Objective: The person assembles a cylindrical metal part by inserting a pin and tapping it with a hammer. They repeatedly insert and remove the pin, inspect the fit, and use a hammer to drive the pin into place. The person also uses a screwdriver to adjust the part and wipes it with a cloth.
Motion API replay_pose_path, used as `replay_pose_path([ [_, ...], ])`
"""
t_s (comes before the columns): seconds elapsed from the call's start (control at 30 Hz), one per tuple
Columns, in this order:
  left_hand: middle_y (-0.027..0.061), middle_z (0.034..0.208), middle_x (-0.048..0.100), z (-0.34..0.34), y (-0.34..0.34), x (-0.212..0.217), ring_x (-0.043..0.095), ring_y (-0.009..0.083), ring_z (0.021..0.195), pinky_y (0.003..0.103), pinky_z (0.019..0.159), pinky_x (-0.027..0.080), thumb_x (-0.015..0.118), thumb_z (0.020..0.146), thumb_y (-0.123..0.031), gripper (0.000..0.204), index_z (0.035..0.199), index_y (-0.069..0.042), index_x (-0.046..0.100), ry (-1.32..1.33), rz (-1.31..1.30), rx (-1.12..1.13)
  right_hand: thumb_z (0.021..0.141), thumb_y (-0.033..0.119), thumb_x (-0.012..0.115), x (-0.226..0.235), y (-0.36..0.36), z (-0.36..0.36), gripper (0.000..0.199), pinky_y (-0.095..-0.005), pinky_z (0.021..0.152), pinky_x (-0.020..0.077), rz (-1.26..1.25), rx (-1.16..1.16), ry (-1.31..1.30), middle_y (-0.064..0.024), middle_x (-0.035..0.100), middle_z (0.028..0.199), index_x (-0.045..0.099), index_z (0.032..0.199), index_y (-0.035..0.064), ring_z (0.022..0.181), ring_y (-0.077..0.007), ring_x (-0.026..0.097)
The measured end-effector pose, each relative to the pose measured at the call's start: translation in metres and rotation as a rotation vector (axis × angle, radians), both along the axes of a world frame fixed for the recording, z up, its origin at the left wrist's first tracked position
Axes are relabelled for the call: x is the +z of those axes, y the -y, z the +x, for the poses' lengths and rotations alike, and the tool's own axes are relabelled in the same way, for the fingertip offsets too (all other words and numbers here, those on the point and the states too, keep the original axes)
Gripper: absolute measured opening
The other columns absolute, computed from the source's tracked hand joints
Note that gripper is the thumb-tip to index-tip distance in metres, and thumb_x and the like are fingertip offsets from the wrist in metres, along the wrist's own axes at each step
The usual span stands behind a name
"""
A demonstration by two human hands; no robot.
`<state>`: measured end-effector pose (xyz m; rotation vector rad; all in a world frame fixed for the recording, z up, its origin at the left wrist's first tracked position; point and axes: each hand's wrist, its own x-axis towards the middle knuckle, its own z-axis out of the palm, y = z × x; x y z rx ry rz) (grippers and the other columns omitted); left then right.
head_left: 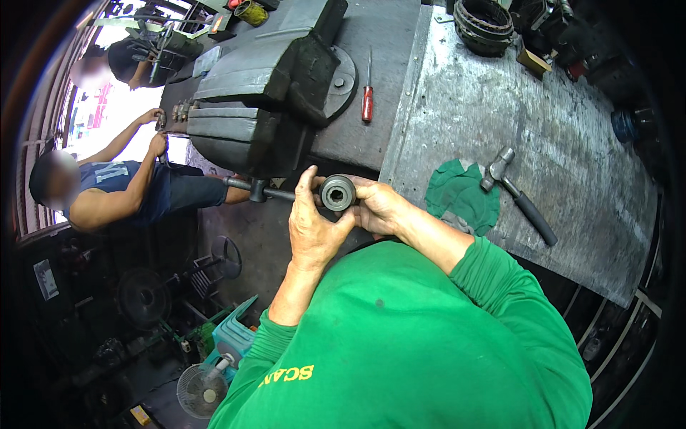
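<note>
A round dark metal part (338, 193) with a ringed face and a hole in its middle is held up in front of my chest. My left hand (314, 227) grips its left side, thumb below and fingers raised beside it. From the right, my right hand (379, 206) closes round the other side, with its fingers partly hidden behind the part. Just beyond my hands stands a large black bench vise (239, 136), and its bar handle (277, 193) reaches toward my left hand.
On the metal-topped bench (579, 157) at right lie a hammer (527, 211), a green cloth (461, 191) and a ringed metal housing (484, 27). A red-handled screwdriver (367, 105) lies beyond the vise. At left another person (121, 182) handles metal parts; a fan (204, 391) stands lower left.
</note>
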<state>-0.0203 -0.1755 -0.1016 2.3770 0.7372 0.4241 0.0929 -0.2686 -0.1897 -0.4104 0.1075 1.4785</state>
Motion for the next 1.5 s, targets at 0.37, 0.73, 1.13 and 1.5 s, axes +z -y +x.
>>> replay_pose_path([
  [0.37,0.0184,0.111,0.074,0.033,-0.063,0.109,0.074,0.0282,0.103,0.037,0.094,0.057,0.092,0.066,-0.018,0.066,0.124,0.003,0.068,0.275,0.138,-0.264,0.107,0.016,0.061,0.108,-0.002,0.039,0.054,-0.0323,0.074,0.0631,0.056,-0.168,0.398,-0.0175,0.071,0.12,0.04,0.154,0.0024,0.089,-0.0223,0.076],
  [0.73,0.009,0.103,0.075,0.089,-0.234,0.169,0.066,0.0153,0.095,0.032,0.091,0.052,0.093,0.071,-0.028,0.062,0.12,0.003,0.072,-0.029,-0.225,-0.318,0.106,0.022,0.061,0.059,0.092,0.048,0.044,-0.0299,0.066,0.0592,-0.377,-0.284,0.606,-0.0166,0.073,0.105,0.052,0.142,-0.0022,0.079,-0.0207,0.074],
  [1.13,0.0233,0.14,0.059,0.065,-0.219,0.162,0.061,0.0346,0.124,0.041,0.109,0.05,0.089,0.071,-0.023,0.093,0.153,-0.002,0.049,0.004,0.253,-0.349,0.104,0.02,0.064,0.045,0.123,0.04,0.035,-0.0312,0.069,0.0584,-0.567,-0.364,0.77,-0.0143,0.074,0.099,0.06,0.131,-0.0007,0.078,-0.0202,0.073],
  [1.5,0.0114,0.093,0.07,-0.031,-0.067,0.04,0.069,0.0235,0.075,0.034,0.068,0.056,0.079,0.082,-0.011,0.029,0.109,-0.002,0.071,0.254,-0.135,-0.31,0.086,0.008,0.067,0.024,0.21,0.064,0.05,-0.0521,0.103,0.0445,-1.697,0.172,2.091,-0.0168,0.063,0.124,0.062,0.135,0.0031,0.122,-0.0389,0.059],
])
